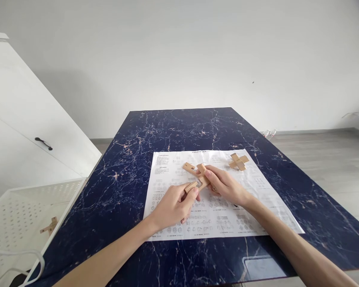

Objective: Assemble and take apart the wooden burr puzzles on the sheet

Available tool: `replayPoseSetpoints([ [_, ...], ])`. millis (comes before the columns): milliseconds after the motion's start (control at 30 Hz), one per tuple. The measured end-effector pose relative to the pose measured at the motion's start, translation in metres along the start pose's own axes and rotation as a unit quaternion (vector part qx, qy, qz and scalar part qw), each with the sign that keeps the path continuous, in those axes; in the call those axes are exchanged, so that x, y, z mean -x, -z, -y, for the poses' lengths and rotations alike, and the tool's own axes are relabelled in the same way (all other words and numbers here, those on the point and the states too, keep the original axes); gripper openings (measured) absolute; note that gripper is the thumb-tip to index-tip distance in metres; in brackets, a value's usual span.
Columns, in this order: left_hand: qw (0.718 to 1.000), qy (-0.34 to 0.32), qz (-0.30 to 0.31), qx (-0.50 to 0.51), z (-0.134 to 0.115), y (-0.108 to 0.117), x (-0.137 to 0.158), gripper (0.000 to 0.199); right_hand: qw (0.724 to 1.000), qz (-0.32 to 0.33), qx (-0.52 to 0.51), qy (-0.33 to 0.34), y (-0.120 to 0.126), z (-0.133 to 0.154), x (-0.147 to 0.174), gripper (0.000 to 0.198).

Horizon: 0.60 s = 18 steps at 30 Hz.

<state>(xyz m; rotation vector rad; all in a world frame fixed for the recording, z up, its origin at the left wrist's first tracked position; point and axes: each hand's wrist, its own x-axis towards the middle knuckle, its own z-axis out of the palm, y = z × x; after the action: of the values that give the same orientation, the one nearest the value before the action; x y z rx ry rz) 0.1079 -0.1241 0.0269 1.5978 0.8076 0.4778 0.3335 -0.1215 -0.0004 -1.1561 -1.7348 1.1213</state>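
Note:
Over a printed instruction sheet (167, 211), my left hand (175, 203) pinches a short notched wooden puzzle piece (191, 187) between thumb and fingers. My right hand (225, 185) grips another notched wooden block (202, 175), held close against the left one; whether the two interlock I cannot tell. Just beyond the fingers lies a wooden piece with a cutout (189, 168) on the paper. Part of one more wooden piece shows under my right hand. A cross-shaped wooden puzzle (239, 162) rests at the sheet's upper right.
The sheet lies on a dark blue marble-patterned table (173, 129). To the left stand a white cabinet (26, 119) and a white perforated basket (14, 215) holding a wooden cross puzzle (50, 226). A white cable (24, 252) loops at the lower left.

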Motion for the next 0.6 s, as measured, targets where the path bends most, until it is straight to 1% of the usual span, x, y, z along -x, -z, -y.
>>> replayPoseSetpoints([
  [100, 1.0, 0.0, 0.0, -0.001, -0.001, 0.001, 0.0, 0.04, 1.0, -0.003, -0.013, -0.005, 0.002, -0.004, -0.002, 0.045],
  [133, 1.0, -0.001, -0.004, 0.0, -0.001, 0.001, 0.0, 0.04, 1.0, -0.021, -0.01, -0.007, 0.004, -0.006, -0.002, 0.044],
  [200, 1.0, -0.003, -0.015, 0.002, -0.002, 0.001, 0.003, 0.04, 0.995, -0.101, 0.0, -0.007, 0.013, -0.012, -0.005, 0.041],
  [267, 0.999, -0.007, -0.032, 0.006, -0.002, -0.001, 0.006, 0.041, 0.975, -0.219, -0.02, -0.002, 0.024, -0.018, -0.006, 0.037],
  [300, 0.999, -0.009, -0.042, 0.006, -0.002, -0.001, 0.007, 0.041, 0.971, -0.236, -0.033, 0.003, 0.028, -0.021, -0.007, 0.034],
  [367, 0.998, -0.017, -0.066, 0.0, 0.0, -0.002, 0.007, 0.044, 0.974, -0.226, -0.023, 0.013, 0.029, -0.024, -0.008, 0.032],
  [433, 0.995, -0.027, -0.096, -0.021, 0.002, -0.003, 0.004, 0.046, 0.981, -0.187, 0.05, 0.016, 0.023, -0.025, -0.008, 0.036],
  [533, 0.986, -0.044, -0.145, -0.068, 0.005, -0.001, -0.001, 0.045, 0.972, -0.152, 0.173, 0.034, 0.007, -0.022, -0.008, 0.036],
  [600, 0.978, -0.055, -0.17, -0.11, 0.007, 0.003, -0.003, 0.043, 0.965, -0.135, 0.218, 0.047, 0.0, -0.021, -0.007, 0.034],
])
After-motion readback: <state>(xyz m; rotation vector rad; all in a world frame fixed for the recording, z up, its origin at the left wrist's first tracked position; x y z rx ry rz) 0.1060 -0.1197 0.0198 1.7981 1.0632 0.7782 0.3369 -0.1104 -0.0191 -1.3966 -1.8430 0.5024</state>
